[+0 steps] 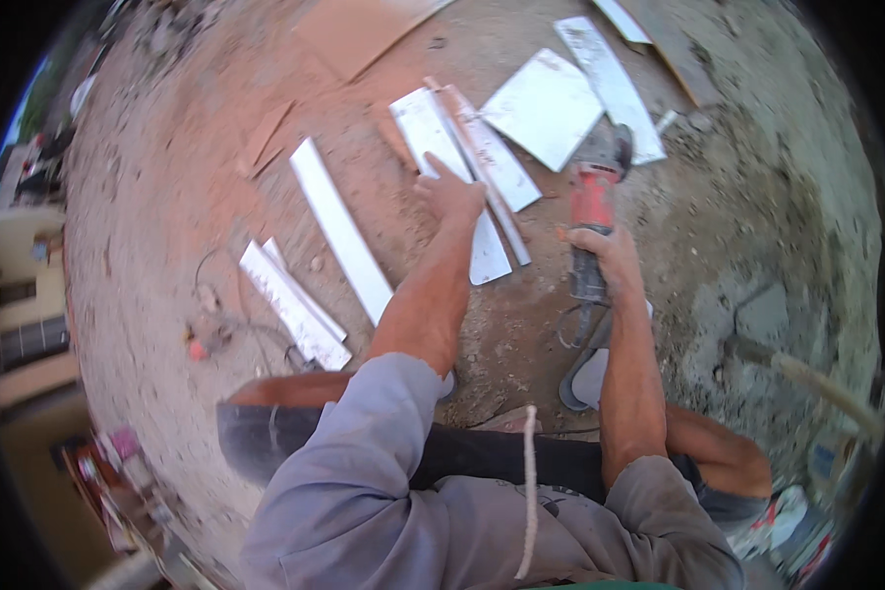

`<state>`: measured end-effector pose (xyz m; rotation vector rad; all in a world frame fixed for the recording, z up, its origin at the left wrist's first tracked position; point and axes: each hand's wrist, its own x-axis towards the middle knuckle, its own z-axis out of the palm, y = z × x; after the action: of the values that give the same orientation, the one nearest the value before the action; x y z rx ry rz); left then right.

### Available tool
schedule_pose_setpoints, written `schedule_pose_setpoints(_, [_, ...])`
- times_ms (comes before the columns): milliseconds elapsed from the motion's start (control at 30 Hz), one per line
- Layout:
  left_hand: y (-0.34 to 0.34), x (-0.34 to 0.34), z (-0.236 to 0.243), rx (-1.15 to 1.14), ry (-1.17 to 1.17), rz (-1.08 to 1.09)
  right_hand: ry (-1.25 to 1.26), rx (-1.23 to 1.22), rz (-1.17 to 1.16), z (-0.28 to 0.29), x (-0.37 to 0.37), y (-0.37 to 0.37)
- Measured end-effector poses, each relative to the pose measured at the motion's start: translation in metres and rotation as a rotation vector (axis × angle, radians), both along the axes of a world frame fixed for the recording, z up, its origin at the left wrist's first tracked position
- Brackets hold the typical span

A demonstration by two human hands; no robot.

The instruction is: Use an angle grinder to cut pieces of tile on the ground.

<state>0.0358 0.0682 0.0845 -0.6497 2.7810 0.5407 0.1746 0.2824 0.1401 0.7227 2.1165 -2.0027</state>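
Observation:
My left hand (452, 200) is over a long white tile strip (489, 254) on the ground. One finger stretches along its face, while the thumb and the other fingers grip across its width. In my right hand (615, 258) is a red and dark angle grinder (592, 202), held round its rear body. The grinder's head and guard point away from me, close to a square white tile piece (546, 106). A narrow reddish-edged strip (482, 182) and another white piece (501, 162) lie just right of the strip under my left hand.
A long white strip (339, 226) and shorter cut pieces (290, 305) lie to the left. Farther off are a brown board (359, 34) and another white piece (615, 88). A cord trails below the grinder by my foot (588, 379). At right a pale pole (826, 388) slants in.

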Motion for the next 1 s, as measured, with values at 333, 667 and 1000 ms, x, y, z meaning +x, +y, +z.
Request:
schedule_pose_setpoints(333, [-0.145,0.031,0.041,0.179,0.296,0.075,0.020,-0.085,-0.039,0.030,0.000,-0.009])
schedule_pose_setpoints(667, [-0.326,0.118,-0.035,-0.116,0.315,0.535,0.102,-0.100,-0.213,0.055,-0.002,0.001])
schedule_pose_setpoints(1000, [-0.326,0.110,-0.023,-0.242,-0.046,0.572,0.234,-0.045,-0.327,0.109,-0.028,0.065])
